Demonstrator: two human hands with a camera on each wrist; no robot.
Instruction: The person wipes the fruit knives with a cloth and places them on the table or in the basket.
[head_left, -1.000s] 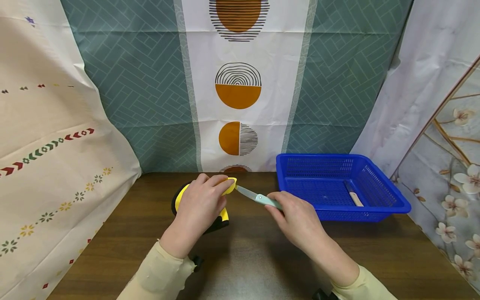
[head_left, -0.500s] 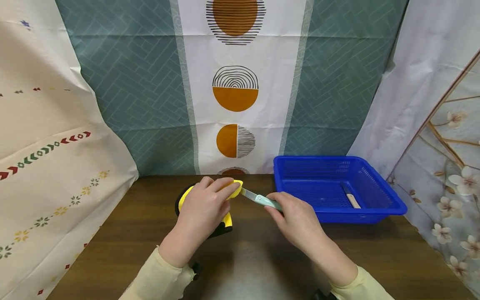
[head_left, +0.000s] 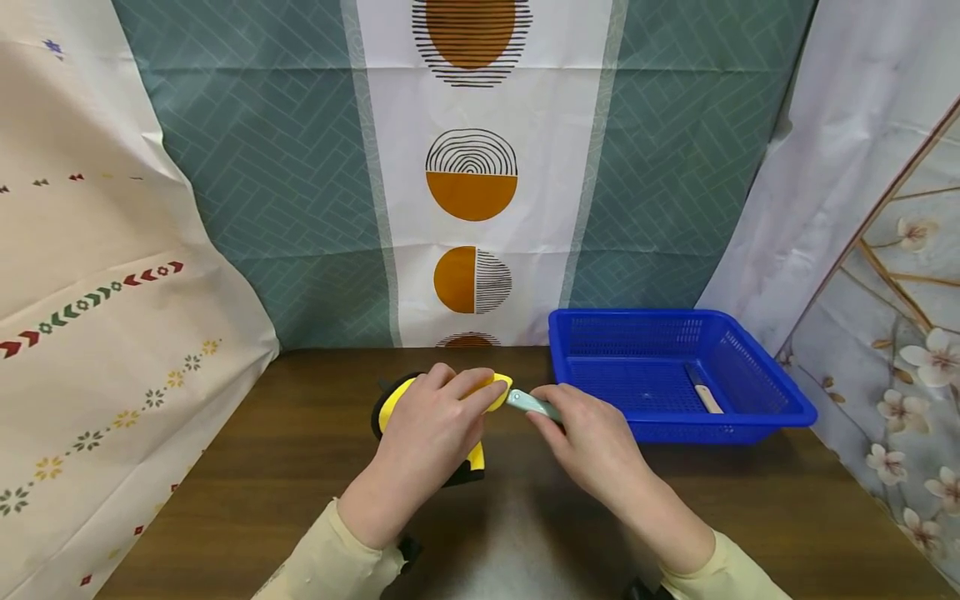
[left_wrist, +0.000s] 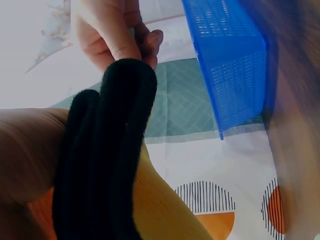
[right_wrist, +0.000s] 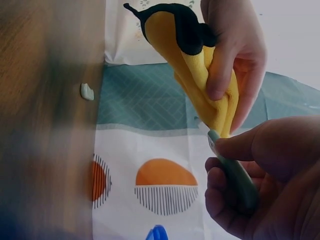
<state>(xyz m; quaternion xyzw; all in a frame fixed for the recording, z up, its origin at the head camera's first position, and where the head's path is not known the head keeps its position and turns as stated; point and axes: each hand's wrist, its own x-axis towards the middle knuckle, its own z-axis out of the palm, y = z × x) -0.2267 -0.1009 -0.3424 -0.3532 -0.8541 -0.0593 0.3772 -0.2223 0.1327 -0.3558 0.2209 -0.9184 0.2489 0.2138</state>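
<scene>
My left hand [head_left: 429, 437] pinches a folded yellow cloth [right_wrist: 200, 82] with black edging. The cloth's yellow end meets a folding knife [head_left: 534, 405] with a mint-green handle, and the blade is out of sight inside the fold. My right hand [head_left: 596, 437] grips that handle, its thumb lying along the top near the pivot end, as the right wrist view shows. Both hands are raised over the brown table [head_left: 525, 533]. In the left wrist view the cloth's black border [left_wrist: 127, 100] covers much of the right hand and the knife.
A blue plastic basket [head_left: 720, 428] stands at the back right, with another knife [head_left: 707, 398] with a pale handle lying inside. A small pale object [right_wrist: 87, 92] of unclear kind lies on the table in the right wrist view. Patterned fabric [head_left: 480, 225] hangs behind.
My left hand and the cloth have moved right along the blade toward the handle. The blade, visible earlier, is now covered. The right hand has hardly moved.
</scene>
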